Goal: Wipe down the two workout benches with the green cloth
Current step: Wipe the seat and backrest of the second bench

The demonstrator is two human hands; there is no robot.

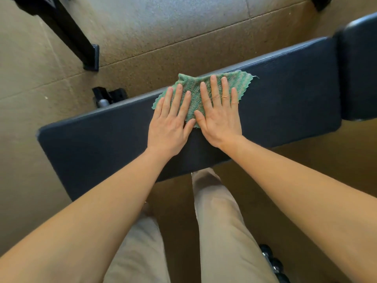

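Observation:
A green cloth [195, 89] lies spread flat on the far half of a long dark padded bench pad [285, 103]. My left hand [171, 121] presses on the cloth's left part with straight fingers. Beside it, my right hand [219, 115] lies flat on the cloth's right part, thumbs nearly touching. A second dark pad section [361, 74] adjoins the bench at the right edge of the view.
Black metal frame legs [67, 33] cross the tan tiled floor at the upper left. A black bench foot [108, 97] shows behind the pad. Dark dumbbells [273, 264] lie on the floor at the lower right, by my legs.

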